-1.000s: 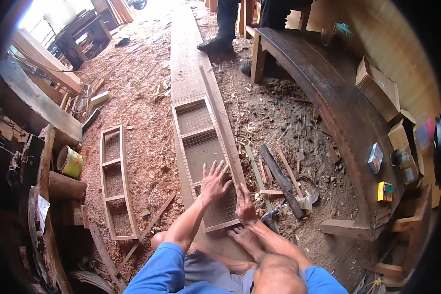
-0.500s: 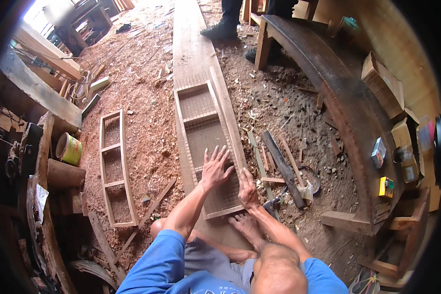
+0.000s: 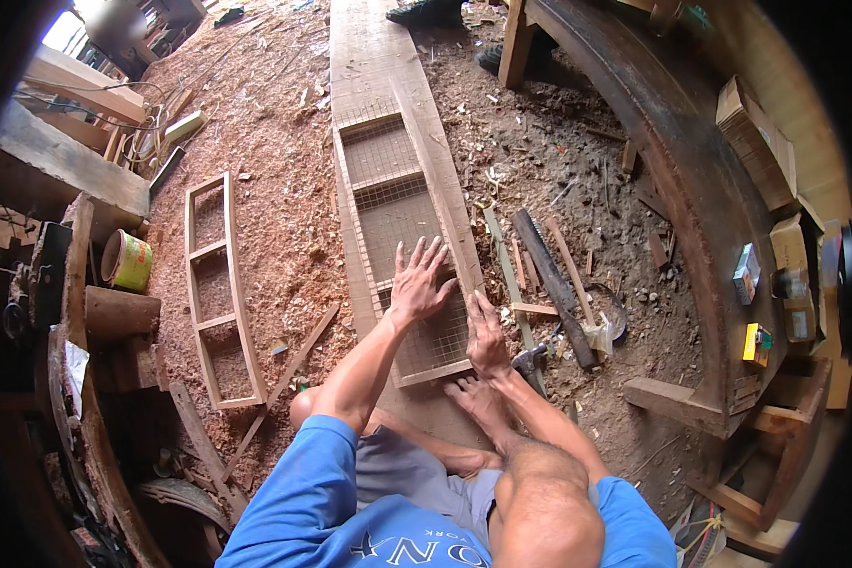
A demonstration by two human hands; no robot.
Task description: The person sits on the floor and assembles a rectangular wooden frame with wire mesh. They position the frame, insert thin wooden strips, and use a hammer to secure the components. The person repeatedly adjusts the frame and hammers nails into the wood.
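A long wooden frame (image 3: 348,170) with crossbars and wire mesh lies on a wide plank on the ground in front of me. My left hand (image 3: 419,284) rests on the mesh in its nearer part, palm down with fingers spread. Along the frame's right side runs a thin wooden strip (image 3: 435,189). At the near end of that strip, my right hand (image 3: 488,339) has its fingers closed on the wood by the frame's near right corner. What lies under the right palm is hidden. My bare foot (image 3: 483,405) presses on the plank (image 3: 374,62) just below the frame.
A second three-part wooden frame (image 3: 237,312) lies on shavings to the left. Right of the plank are a handsaw (image 3: 557,284), a hammer (image 3: 528,360) and wood scraps. A dark curved bench (image 3: 677,180) carries boxes. Another person's shoe (image 3: 428,13) stands by the plank's far end.
The whole view has shifted, so things sit higher in the picture. Both hands keep nearly the same places on the frame and strip.
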